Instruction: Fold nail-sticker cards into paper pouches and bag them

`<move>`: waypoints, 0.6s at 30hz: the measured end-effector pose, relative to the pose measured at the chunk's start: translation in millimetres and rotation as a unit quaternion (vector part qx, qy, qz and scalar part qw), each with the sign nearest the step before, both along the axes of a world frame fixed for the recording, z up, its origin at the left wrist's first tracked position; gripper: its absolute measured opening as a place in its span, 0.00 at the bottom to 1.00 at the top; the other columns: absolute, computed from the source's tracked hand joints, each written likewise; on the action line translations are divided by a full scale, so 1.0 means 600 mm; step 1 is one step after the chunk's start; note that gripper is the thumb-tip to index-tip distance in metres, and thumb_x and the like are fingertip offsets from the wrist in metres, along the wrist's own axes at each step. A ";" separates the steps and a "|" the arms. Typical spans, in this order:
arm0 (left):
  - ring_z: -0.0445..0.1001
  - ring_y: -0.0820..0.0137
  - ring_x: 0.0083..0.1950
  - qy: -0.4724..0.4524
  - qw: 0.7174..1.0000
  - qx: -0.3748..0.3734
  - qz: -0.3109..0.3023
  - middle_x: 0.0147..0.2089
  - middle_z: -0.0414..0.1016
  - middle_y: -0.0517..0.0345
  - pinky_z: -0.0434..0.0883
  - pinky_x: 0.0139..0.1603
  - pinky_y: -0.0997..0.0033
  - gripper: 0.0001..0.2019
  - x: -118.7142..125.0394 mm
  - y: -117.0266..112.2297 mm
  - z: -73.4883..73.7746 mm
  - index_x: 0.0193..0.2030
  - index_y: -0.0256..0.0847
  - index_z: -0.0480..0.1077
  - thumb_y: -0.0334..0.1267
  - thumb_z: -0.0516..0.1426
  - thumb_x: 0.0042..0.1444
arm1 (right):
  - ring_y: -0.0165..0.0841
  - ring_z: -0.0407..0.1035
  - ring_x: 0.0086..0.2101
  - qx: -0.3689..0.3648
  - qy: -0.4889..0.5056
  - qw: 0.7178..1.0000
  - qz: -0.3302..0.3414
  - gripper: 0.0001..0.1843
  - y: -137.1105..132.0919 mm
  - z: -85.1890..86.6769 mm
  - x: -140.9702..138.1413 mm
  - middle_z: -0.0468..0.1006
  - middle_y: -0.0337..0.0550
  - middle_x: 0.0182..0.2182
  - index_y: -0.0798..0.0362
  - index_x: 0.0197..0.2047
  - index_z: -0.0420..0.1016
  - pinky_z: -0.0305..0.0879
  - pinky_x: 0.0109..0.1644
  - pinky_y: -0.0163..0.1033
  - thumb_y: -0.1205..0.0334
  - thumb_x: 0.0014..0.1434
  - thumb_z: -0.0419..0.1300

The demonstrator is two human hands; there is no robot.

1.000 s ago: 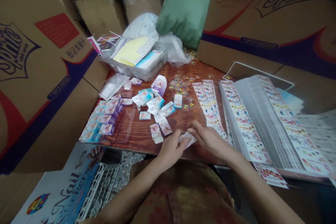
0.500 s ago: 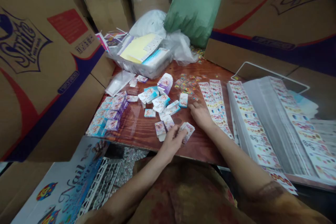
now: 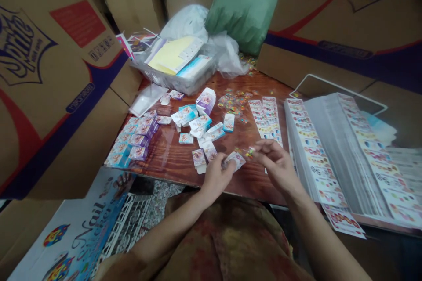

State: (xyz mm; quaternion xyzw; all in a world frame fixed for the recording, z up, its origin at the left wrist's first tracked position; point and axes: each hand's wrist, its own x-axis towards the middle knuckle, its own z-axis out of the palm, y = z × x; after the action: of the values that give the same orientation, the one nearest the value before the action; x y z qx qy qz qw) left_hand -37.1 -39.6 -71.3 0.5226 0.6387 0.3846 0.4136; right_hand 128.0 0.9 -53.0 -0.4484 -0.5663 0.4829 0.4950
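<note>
My left hand (image 3: 216,175) pinches a small white and pink printed box (image 3: 234,160) just above the near edge of the wooden table (image 3: 171,158). My right hand (image 3: 275,162) is closed on a small clear packet of coloured stickers (image 3: 248,153), held close to the box's right end. Two more flat small boxes (image 3: 203,156) lie right beside my left hand. Strips of nail sticker sheets (image 3: 265,116) lie just beyond my right hand.
A neat row of small boxes (image 3: 132,138) lines the table's left side, loose ones (image 3: 198,123) lie mid-table. A thick stack of sticker sheets (image 3: 332,149) fills the right. A plastic tray (image 3: 174,74), a green bag (image 3: 244,4) and big cardboard cartons (image 3: 49,74) surround the table.
My right hand reached out to the loose stickers mid-table, then drew back toward the box with a small sticker packet in its fingers. My left hand kept hold of the box.
</note>
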 end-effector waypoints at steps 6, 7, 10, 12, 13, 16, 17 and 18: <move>0.68 0.69 0.33 0.053 0.999 -0.009 0.005 0.31 0.70 0.59 0.62 0.35 0.72 0.08 0.001 -0.008 0.014 0.35 0.39 0.67 0.42 0.53 0.55 | 0.34 0.72 0.31 0.040 -0.127 0.987 -0.094 0.12 0.001 -0.019 0.021 0.78 0.43 0.32 0.51 0.38 0.73 0.70 0.40 0.42 0.55 0.52 0.63; 0.68 0.69 0.33 0.060 0.998 -0.011 0.006 0.31 0.70 0.59 0.62 0.35 0.72 0.08 0.001 -0.009 0.017 0.35 0.39 0.67 0.41 0.53 0.55 | 0.34 0.73 0.32 0.022 -0.083 0.992 -0.087 0.12 0.000 -0.022 0.023 0.78 0.42 0.32 0.50 0.39 0.72 0.71 0.39 0.41 0.55 0.52 0.63; 0.67 0.70 0.32 0.073 0.997 0.001 -0.001 0.30 0.69 0.60 0.61 0.34 0.72 0.07 0.005 -0.010 0.021 0.34 0.39 0.67 0.40 0.53 0.56 | 0.33 0.74 0.34 -0.016 0.026 0.999 -0.036 0.14 -0.013 -0.022 0.017 0.79 0.40 0.33 0.49 0.42 0.71 0.72 0.39 0.39 0.56 0.52 0.65; 0.67 0.71 0.32 0.076 0.997 0.014 -0.006 0.29 0.68 0.61 0.60 0.33 0.73 0.06 0.008 -0.010 0.022 0.33 0.39 0.66 0.39 0.53 0.55 | 0.33 0.74 0.34 -0.003 0.002 1.000 -0.005 0.13 -0.028 -0.018 0.007 0.79 0.41 0.33 0.49 0.40 0.73 0.72 0.40 0.38 0.56 0.52 0.66; 0.66 0.71 0.31 0.076 0.997 0.019 -0.011 0.28 0.68 0.61 0.60 0.33 0.73 0.06 0.010 -0.011 0.022 0.33 0.39 0.66 0.39 0.53 0.55 | 0.33 0.74 0.34 0.011 -0.022 1.000 0.005 0.11 -0.034 -0.016 0.002 0.79 0.41 0.33 0.50 0.38 0.74 0.72 0.40 0.39 0.56 0.52 0.66; 0.65 0.72 0.31 0.065 0.997 0.034 -0.031 0.28 0.67 0.62 0.61 0.33 0.74 0.05 0.014 -0.013 0.022 0.34 0.39 0.66 0.38 0.54 0.55 | 0.33 0.74 0.32 0.045 -0.077 0.996 0.003 0.10 -0.044 -0.012 -0.006 0.79 0.43 0.33 0.51 0.38 0.74 0.72 0.38 0.39 0.56 0.54 0.64; 0.66 0.72 0.31 0.057 0.997 0.041 -0.040 0.29 0.67 0.61 0.61 0.33 0.74 0.05 0.015 -0.014 0.023 0.34 0.38 0.66 0.38 0.55 0.55 | 0.33 0.74 0.32 0.054 -0.089 0.995 -0.001 0.10 -0.044 -0.011 -0.006 0.79 0.44 0.34 0.52 0.38 0.74 0.73 0.38 0.39 0.57 0.54 0.64; 0.66 0.72 0.32 0.047 0.996 0.047 -0.051 0.30 0.68 0.61 0.62 0.34 0.74 0.06 0.016 -0.016 0.024 0.36 0.38 0.67 0.38 0.55 0.55 | 0.33 0.74 0.32 0.064 -0.103 0.993 -0.002 0.10 -0.043 -0.010 -0.004 0.79 0.44 0.34 0.51 0.39 0.74 0.73 0.38 0.39 0.57 0.54 0.64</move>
State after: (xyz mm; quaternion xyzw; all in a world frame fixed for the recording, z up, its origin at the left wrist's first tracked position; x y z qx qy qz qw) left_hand -27.6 -48.9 -57.1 0.5908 0.6110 0.3675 0.3776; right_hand 125.4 -25.0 -59.1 -0.4649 -0.6430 0.3956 0.4625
